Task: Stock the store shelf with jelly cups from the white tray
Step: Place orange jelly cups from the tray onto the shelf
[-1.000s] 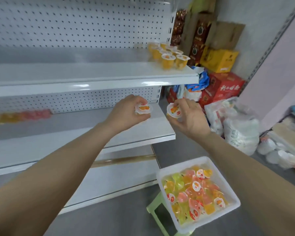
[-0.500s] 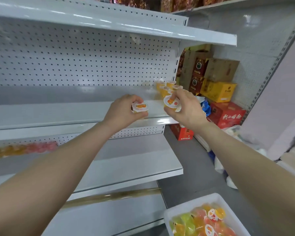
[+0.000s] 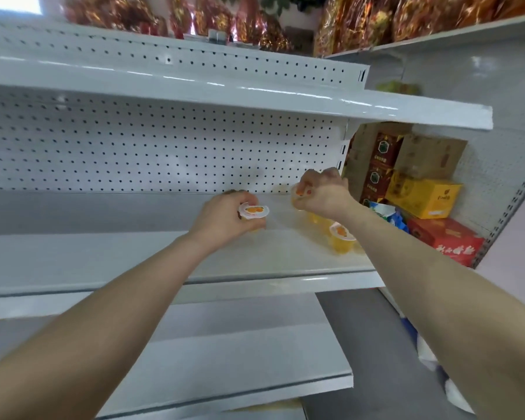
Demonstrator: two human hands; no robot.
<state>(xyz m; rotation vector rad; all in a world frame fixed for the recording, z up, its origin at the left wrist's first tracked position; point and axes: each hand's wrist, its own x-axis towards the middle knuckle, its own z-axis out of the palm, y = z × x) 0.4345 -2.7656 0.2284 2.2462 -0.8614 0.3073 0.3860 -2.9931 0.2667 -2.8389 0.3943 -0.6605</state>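
The left hand [image 3: 225, 218] grips one jelly cup [image 3: 253, 211] with fingers curled round its body. The cup stands nearly upright, its axis vertical and its white foil lid with the orange print facing up and a little toward the camera, low over the middle shelf [image 3: 119, 256]. The right hand [image 3: 323, 194] pinches a second jelly cup [image 3: 299, 193] farther back and to the right. This cup is blurred and half covered by fingers, and it seems tipped so that its lid faces the camera.

Below the right wrist, a group of stocked orange cups [image 3: 341, 239] stands upright near the shelf's right end, lids up. They crowd the spot under the right hand. A pegboard back wall [image 3: 164, 153] closes the rear, and an upper shelf [image 3: 255, 100] hangs above. Beyond the shelf end sit a yellow box [image 3: 422, 194] and a red box [image 3: 446, 242].

Compared with half a second ago, both hands have reached deeper over the shelf. The view has tilted up, so the white tray has left the frame.
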